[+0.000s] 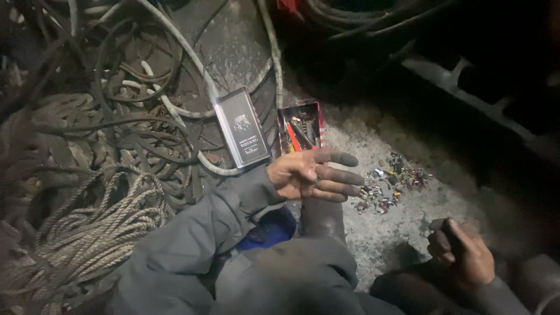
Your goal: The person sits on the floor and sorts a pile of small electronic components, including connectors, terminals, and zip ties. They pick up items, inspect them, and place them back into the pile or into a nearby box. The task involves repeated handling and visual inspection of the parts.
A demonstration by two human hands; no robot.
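Note:
My left hand (315, 174) is held palm up over my knee, fingers spread and pointing right, with what may be a tiny part in the palm; I cannot tell. My right hand (461, 251) at the lower right is closed around a small dark object. Between them, on the gritty concrete floor, lies a pile of small colourful metal parts (389, 182). Just beyond my left hand sits an open red box (300, 126) with tools and bits inside. Its clear lid (241, 126) lies to the left on the cables.
Tangled dark cables and white hoses (146, 87) cover the floor at the left. A coil of thick rope (93, 221) lies at the lower left. Dark machinery (466, 81) stands at the upper right. My grey sleeves and trousers fill the bottom.

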